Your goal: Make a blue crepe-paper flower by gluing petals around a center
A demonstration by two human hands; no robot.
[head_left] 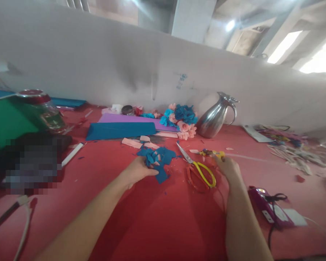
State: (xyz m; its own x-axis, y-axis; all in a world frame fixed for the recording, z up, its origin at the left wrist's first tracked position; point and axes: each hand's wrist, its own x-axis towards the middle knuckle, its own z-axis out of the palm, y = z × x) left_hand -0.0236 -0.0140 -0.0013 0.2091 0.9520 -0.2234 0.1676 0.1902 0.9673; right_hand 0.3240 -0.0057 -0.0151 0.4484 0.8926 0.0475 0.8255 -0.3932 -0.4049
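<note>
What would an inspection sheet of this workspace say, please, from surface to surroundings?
Surface: red tabletop, littered with small scraps.
Work things: crumpled blue paper in front; scissors lying with blades slightly apart; paper flowers bunched behind.
Clutter: jar with red lid at left, steel jug near the wall, scrap pile at right.
Hands: left hand at the blue paper, right hand by a small yellow object; both grips partly hidden.
Cables: black cord on a purple device; pale cable at lower left.
Surroundings: pale wall behind, bright light above.
</note>
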